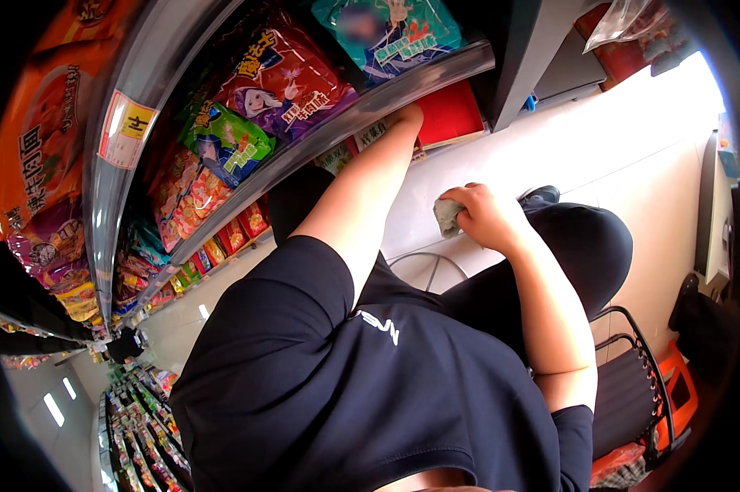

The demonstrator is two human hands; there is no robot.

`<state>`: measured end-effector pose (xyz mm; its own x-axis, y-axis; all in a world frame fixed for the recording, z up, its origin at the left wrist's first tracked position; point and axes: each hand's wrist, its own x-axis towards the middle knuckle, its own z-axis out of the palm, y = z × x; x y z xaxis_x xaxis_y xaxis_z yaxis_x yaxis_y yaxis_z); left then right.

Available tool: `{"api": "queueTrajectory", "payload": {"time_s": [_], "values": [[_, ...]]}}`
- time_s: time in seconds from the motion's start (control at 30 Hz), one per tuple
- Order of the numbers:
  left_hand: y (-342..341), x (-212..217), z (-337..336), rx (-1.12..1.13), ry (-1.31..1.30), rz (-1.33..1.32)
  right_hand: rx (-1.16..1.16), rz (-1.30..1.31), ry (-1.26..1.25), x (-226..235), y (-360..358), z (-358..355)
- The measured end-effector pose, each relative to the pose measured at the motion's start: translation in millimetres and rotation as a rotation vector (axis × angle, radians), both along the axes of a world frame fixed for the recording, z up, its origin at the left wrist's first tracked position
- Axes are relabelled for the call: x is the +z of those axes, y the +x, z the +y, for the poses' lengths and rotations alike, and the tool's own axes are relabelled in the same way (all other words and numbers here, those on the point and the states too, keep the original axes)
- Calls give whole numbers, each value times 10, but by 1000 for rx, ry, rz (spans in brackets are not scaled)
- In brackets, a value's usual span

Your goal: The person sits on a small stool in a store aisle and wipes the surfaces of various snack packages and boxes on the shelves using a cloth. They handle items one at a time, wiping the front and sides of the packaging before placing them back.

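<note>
"How best to manage this?"
"The right hand (483, 215) pinches the crumpled grey-green cloth (447, 218) in its fingers above the pale tiled floor (419, 197); I'd grip lightly. Farther left, I'd move the left hand (408, 118) gently beneath the clear plastic shelf edge (440, 72)."
"Its fingers?"
"Hidden; can't tell."
"The cloth?"
"Creased, bunched, dull."
</note>
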<state>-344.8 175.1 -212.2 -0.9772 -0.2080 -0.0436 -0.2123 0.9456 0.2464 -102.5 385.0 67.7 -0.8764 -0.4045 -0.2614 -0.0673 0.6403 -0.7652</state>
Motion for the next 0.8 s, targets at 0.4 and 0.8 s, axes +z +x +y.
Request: {"api": "queueTrajectory", "payload": {"time_s": [0.4,0.8], "values": [[1271,729,690,-726,95,-22,-9,19,18,-107,-36,12],[784,727,609,-674,-140,-128,-35,21,-7,-138,33,61]]}}
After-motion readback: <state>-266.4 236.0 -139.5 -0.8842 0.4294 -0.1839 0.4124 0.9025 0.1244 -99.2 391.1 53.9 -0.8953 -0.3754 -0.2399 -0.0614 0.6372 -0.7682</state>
